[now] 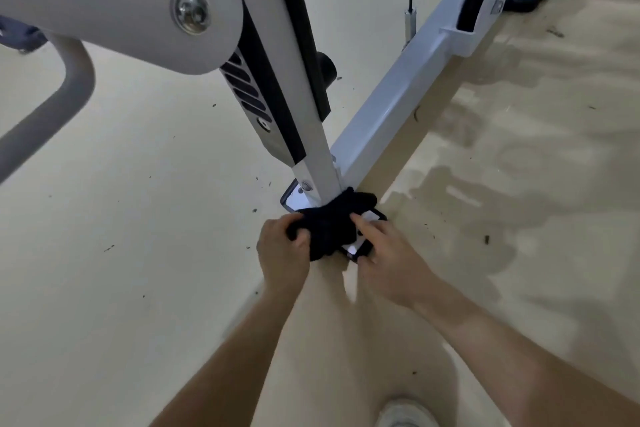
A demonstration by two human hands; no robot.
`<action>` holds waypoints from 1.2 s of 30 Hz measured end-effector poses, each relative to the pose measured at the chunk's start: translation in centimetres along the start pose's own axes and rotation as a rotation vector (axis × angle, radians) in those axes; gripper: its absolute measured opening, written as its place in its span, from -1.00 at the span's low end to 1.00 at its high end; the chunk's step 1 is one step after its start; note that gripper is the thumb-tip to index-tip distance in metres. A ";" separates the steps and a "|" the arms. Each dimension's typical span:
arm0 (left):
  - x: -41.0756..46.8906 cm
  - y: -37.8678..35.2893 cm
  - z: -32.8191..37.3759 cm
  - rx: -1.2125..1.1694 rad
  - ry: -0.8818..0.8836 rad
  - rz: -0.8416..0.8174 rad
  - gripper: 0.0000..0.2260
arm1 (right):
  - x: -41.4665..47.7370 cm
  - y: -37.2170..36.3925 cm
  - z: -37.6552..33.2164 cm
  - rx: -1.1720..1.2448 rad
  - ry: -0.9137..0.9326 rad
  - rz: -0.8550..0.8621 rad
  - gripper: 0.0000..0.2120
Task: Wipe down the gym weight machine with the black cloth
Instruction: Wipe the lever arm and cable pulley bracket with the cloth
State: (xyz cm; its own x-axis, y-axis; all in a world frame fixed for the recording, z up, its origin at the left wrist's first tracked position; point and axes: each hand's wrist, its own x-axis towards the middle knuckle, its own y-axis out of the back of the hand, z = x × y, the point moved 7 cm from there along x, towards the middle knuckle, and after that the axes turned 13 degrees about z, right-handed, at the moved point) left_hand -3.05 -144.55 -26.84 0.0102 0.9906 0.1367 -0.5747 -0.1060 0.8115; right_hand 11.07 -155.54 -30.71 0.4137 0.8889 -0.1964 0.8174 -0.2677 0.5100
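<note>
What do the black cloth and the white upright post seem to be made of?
Black cloth: soft matte fabric, perhaps knit; it bunches in folds.
White upright post: probably painted metal, smooth with slight sheen; bolts at its base.

Left hand point(282, 246) clenched (fingers point(300, 238) curled); right hand point(388, 263) forefinger extended.

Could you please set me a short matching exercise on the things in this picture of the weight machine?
1 black cloth
2 left hand
3 white shoe
4 large bolt

A at the bottom edge of view
B bunched round the foot of the white post
C gripping the cloth
D on the rounded pale plate, upper left

Pairs: 1-B, 2-C, 3-A, 4-D
</note>
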 end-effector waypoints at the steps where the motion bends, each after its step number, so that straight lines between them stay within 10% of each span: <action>1: 1.5 0.6 -0.6 0.021 0.031 0.084 -0.70 | -0.1 0.2 -0.5 -0.019 0.050 0.022 -0.40; 16: -6.2 -6.2 1.3 0.375 -0.490 -0.241 -0.90 | -1.9 -1.3 0.7 0.227 -0.254 -0.040 -0.45; 21: -4.8 -6.2 2.2 0.543 -0.559 -0.271 -0.63 | -1.4 -1.4 1.5 0.362 -0.360 -0.088 -0.36; 26: -5.6 -8.6 4.7 0.884 -0.826 -0.464 -0.65 | 1.1 0.7 0.9 -0.055 -0.192 -0.350 -0.48; 32: -3.4 -10.9 7.8 0.520 -0.458 -0.516 -0.48 | 5.2 10.7 -3.6 -0.980 0.092 -0.651 -0.47; 36: -2.9 -8.0 11.9 -0.027 -0.188 -0.507 -0.88 | 6.4 16.3 -7.5 -0.539 -0.116 -0.463 -0.45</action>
State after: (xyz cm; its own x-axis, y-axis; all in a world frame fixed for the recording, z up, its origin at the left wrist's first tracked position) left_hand 11.22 -147.58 -26.98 0.4367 0.8840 -0.1667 -0.4803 0.3858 0.7877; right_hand 24.02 -151.44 -17.42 0.1372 0.8137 -0.5648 0.6205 0.3739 0.6894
